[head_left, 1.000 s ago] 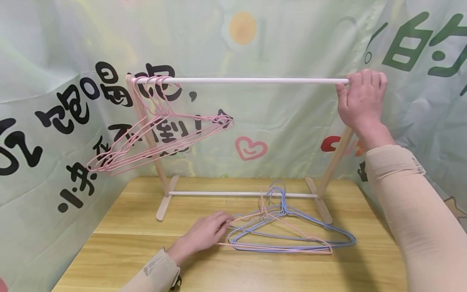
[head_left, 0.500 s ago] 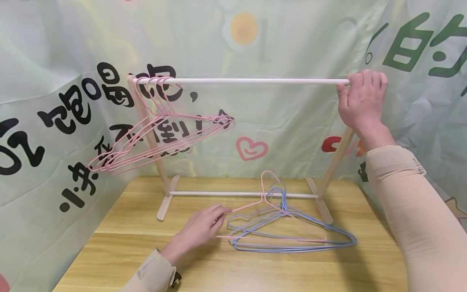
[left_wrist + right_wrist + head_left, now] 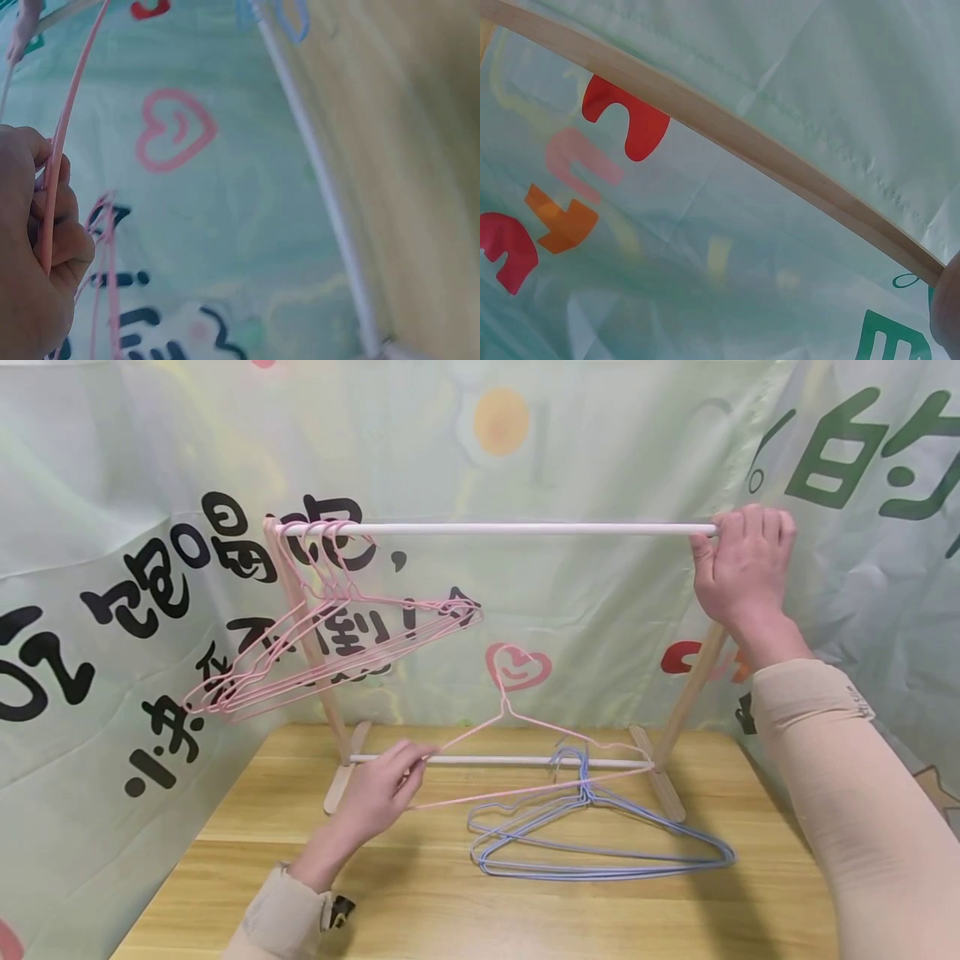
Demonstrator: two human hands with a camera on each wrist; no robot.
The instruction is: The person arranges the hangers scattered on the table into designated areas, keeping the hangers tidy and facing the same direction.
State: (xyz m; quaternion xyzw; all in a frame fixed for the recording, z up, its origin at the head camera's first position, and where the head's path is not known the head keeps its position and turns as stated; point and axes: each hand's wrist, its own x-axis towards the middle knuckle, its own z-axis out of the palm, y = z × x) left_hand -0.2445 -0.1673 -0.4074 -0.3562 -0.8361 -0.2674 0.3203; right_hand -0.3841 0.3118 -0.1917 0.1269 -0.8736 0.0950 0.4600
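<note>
In the head view my left hand [image 3: 381, 789] grips the left end of a pink wire hanger [image 3: 551, 724], its hook pointing up, raised above the table. The left wrist view shows my fingers [image 3: 64, 206] curled round the pink wire. My right hand [image 3: 748, 564] grips the upper right corner of a drying rack, at the end of its white top rail [image 3: 525, 529]. Several pink hangers [image 3: 330, 602] hang close together at the rail's left end. Blue hangers [image 3: 600, 862] lie overlapped on the table, just right of and below the held one.
The rack has wooden legs [image 3: 307, 643] with flat feet and a white lower bar [image 3: 465, 761] near the tabletop. The wooden table [image 3: 480, 914] meets a printed cloth backdrop [image 3: 600, 452] behind. In the right wrist view a wooden leg [image 3: 727, 139] runs diagonally.
My left hand has lifted the pink hanger off the blue hangers, moving it up and to the left. My right hand has stayed on the rack's corner.
</note>
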